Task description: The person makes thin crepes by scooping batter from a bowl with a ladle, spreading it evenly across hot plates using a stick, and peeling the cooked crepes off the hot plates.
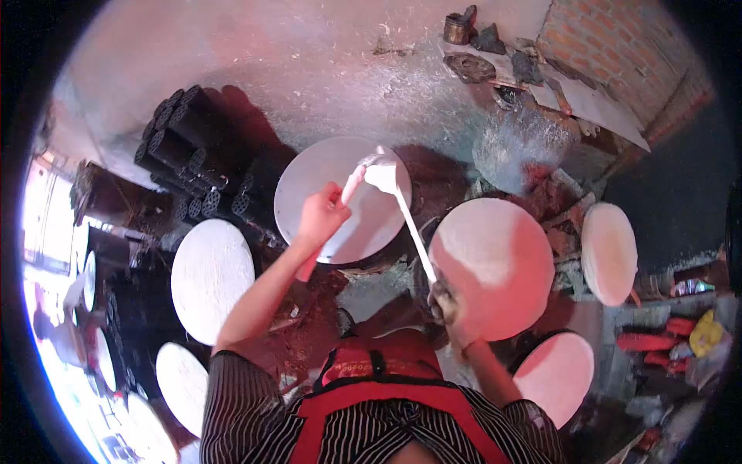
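My left hand (pixel 325 214) is closed round a pale stick-like tool (pixel 353 185), raised over the grey round plate (pixel 309 193). The tool's upper end meets a white, shiny ladle-like head (pixel 379 172). From that head a long white handle (pixel 410 220) slants down to my right hand (pixel 446 303), whose fingers are wrapped round its lower end. My right hand is beside the left edge of a large pale round disc (pixel 495 263). Whether the two tools touch cannot be made out.
Black perforated cylinders (pixel 201 116) are stacked at the upper left. Pale discs stand at left (pixel 212 281), lower left (pixel 182 387), right (pixel 609 255) and lower right (pixel 556 379). A ledge (pixel 595 104) with a tin (pixel 457 29) runs along the wall. Red items (pixel 649 341) lie at far right.
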Tool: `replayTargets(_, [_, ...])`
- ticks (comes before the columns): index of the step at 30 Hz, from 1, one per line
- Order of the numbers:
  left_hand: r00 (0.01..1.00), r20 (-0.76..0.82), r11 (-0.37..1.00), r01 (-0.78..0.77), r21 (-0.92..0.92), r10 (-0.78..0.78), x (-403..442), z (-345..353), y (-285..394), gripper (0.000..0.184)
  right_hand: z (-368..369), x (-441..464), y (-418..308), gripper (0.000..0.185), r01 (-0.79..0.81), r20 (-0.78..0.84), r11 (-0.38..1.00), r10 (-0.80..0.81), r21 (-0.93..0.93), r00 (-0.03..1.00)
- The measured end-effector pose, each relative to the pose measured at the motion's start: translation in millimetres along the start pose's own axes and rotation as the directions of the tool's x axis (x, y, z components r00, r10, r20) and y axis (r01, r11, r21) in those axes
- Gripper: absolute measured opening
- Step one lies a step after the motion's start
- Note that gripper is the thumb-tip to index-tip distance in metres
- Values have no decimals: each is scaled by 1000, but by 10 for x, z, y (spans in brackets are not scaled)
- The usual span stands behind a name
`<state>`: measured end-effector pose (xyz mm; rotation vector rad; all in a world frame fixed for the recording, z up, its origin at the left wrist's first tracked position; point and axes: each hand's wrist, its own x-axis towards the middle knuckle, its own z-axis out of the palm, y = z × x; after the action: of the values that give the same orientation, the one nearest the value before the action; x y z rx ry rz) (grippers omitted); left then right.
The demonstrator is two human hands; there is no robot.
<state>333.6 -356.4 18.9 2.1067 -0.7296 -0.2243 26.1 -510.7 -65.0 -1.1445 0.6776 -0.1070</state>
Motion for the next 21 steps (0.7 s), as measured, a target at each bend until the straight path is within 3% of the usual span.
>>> replayTargets(1, [985,81,978,160,-136,-150,112,75,-120,25,159,60,396,39,0,-85,1000,1,11,996])
replayTargets(3, [959,121,925,280,-257,-256,363,383,-583,16,655,80,715,39,40,-207,982,-1,184,978])
replayTargets(4, [953,136,910,298,-288,-270,435,427,-626,17,660,575,1442,40,511,-280,837,-548,-197,789])
replayTargets(5, [952,159,907,300,-296,-263,539,501,-796,17,888,639,1394,46,367,-446,892,-224,264,866])
replayTargets(6, [986,53,967,165,-196,-157,686,628,-1011,19,1050,606,1198,48,243,-436,873,-431,-423,790])
replayTargets(7, [998,-47,997,29,-78,-32,800,683,-1127,21,1192,622,998,50,-9,-287,434,-580,-901,762])
replayTargets(9, [996,-21,996,83,-14,-83,895,443,-818,26,1190,1192,1279,52,102,-423,680,-558,-726,714])
replayTargets(11, [975,-224,1000,-8,-20,3,1055,389,-790,26,1434,1350,815,36,289,-318,648,-652,-704,688])
replayTargets(12, [974,-228,1000,-9,-30,2,1100,299,-766,26,1454,1543,789,35,248,-366,772,-524,-585,769])
replayTargets(13, [948,-302,987,-132,-96,97,1152,154,-736,24,1446,1715,758,35,193,-385,870,-387,-454,838])
replayTargets(14, [908,-377,955,-256,-148,184,1166,-5,-711,23,1625,1513,396,35,194,-389,961,-258,-196,885])
replayTargets(15, [905,-381,954,-261,-147,189,1103,-226,-629,23,1679,1381,206,35,88,-354,991,-49,97,934])
replayTargets(17, [987,-149,885,-17,-465,-60,832,-675,-491,24,1730,1220,154,34,80,-381,941,54,328,923])
replayTargets(19, [987,-144,807,-24,-590,-76,503,-920,-661,28,1897,1033,454,36,230,-495,934,-69,274,866])
replayTargets(21, [941,142,702,325,-634,-308,128,-1102,-1072,28,2127,1019,671,37,245,-538,935,-73,255,840])
